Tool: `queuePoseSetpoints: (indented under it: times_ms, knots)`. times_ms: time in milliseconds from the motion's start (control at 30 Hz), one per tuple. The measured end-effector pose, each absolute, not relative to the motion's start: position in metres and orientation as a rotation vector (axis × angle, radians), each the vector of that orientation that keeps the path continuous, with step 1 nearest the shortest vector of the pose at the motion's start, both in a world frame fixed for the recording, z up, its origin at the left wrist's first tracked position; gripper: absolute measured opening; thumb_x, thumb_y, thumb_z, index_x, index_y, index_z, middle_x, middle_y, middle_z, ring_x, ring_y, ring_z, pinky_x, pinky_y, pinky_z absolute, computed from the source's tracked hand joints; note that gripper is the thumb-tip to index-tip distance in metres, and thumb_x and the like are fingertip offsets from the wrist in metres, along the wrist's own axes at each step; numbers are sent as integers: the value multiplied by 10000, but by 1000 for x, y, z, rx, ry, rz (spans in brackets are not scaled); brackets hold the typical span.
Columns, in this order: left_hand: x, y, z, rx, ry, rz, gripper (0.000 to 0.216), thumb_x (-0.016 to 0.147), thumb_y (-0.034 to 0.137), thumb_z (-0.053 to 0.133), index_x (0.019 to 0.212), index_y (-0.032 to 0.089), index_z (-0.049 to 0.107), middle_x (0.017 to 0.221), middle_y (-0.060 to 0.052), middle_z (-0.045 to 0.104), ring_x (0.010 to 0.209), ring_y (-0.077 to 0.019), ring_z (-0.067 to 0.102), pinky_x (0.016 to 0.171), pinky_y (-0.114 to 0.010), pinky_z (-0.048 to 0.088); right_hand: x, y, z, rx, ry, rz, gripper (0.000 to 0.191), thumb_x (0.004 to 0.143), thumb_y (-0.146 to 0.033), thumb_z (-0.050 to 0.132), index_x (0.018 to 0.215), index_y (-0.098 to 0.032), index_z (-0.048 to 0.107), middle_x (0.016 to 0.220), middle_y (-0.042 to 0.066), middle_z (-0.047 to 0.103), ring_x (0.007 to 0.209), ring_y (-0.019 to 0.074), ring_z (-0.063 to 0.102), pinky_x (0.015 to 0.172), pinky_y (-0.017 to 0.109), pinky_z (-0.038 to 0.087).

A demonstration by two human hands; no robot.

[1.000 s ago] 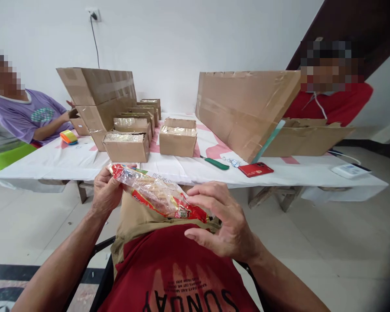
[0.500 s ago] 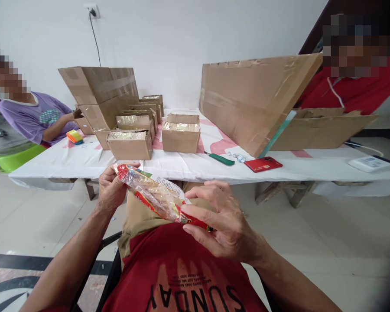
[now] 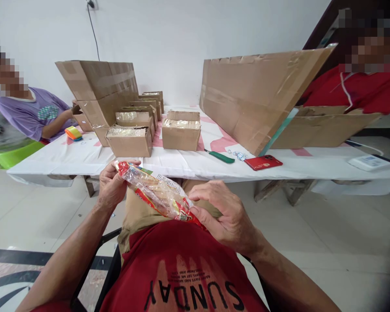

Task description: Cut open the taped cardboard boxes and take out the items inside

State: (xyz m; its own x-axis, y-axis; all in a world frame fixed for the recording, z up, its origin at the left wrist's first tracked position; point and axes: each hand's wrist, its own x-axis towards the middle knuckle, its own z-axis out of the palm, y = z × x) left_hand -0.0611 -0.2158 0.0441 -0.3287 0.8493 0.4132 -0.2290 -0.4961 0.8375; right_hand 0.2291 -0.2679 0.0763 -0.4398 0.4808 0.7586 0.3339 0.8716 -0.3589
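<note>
Pinching with left hand point(image 3: 112, 184), thumb against bent fingers, at one end of a red-printed plastic packet point(image 3: 154, 190); nipping lightly with right hand point(image 3: 229, 212) near the other end, thumb and forefinger on the film, remaining fingers loosely curled. Impossible to tell how firmly on that side. Holding the packet slantwise above the lap, short of the table's near edge. Probably light, slick and crinkly outside, with pale contents showing through the clear middle; soft or brittle, cannot tell. Best taken by the two ends, sparing the middle any hard squeeze for fear of crushing.

Facing a table point(image 3: 315, 162) under white-and-pink cloth. Blocked on the right by a big carton point(image 3: 256, 95), and walled on the left by stacked cartons point(image 3: 100, 82). Farther right, behind the big carton's near edge, a low open carton point(image 3: 338, 130) in front of a co-worker in red. Straight ahead, a lone small box point(image 3: 181, 139), with a row of small boxes point(image 3: 130, 144) to its left. Then, smaller, a white device point(image 3: 372, 162) near the right end, a red phone point(image 3: 263, 162), a green-handled tool point(image 3: 221, 157) pointing toward the lone box, and a clear tangle point(image 3: 238, 154), too small to identify.
</note>
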Motion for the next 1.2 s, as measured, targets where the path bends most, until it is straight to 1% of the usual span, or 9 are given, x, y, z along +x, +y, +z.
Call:
queuePoseSetpoints:
  times_ms: [167,333,467,633,733,800,933,1100,1200]
  knots:
    - [-60,-217,43,1191,878,1888,362,587,445,978,694,186,749,883,-93,818,715,-192,734,631,-273,589,231,-269,78,-674,-2121,271,40,943,-220,677,978,-227,696,954,23,781,885,199,706,820,369,496]
    - [-60,-219,43,1230,890,1892,378,596,459,968,686,187,722,890,-85,814,724,-192,733,636,-275,585,231,-271,79,-694,-2169,300,78,917,-280,735,938,-222,688,917,13,776,858,197,704,837,377,473]
    - [-58,-220,45,1240,872,1894,370,590,449,969,676,199,711,890,-70,814,739,-195,733,641,-278,582,229,-272,79,-736,-2185,196,24,912,-191,688,911,-213,679,896,17,776,851,197,702,836,381,464]
    - [-59,-221,46,1255,892,1911,394,567,466,978,653,197,704,883,-76,813,776,-217,743,676,-297,584,226,-271,74,-761,-2175,96,112,949,-145,616,873,-214,662,844,18,767,795,185,687,814,374,463]
    - [-61,-221,46,1287,863,1926,364,601,452,973,686,195,731,903,-80,812,797,-212,739,709,-299,580,224,-270,71,-762,-2132,50,146,950,-143,617,824,-217,622,803,10,750,751,179,669,782,368,457]
    - [-62,-220,46,1304,829,1931,324,633,439,962,709,206,750,917,-67,814,780,-196,728,702,-292,574,222,-270,70,-754,-2111,24,148,951,-141,620,826,-221,608,795,4,745,734,177,664,770,367,453]
    - [-64,-218,45,1310,793,1941,290,650,423,956,703,216,760,897,-58,816,765,-186,722,682,-281,564,220,-272,69,-720,-2099,-28,128,961,-152,640,861,-223,604,812,6,748,750,180,676,778,370,451]
    - [-70,-215,42,1344,814,1984,188,711,337,909,745,213,773,898,-55,808,878,-214,745,742,-296,577,217,-277,71,-672,-2096,-173,111,968,-157,651,888,-220,607,849,25,756,754,182,672,799,382,461]
    - [-73,-215,41,1345,834,2007,157,702,295,892,729,212,761,878,-55,803,908,-230,747,758,-310,579,216,-283,72,-645,-2099,-215,92,974,-175,658,910,-225,615,868,26,758,751,177,668,812,387,469]
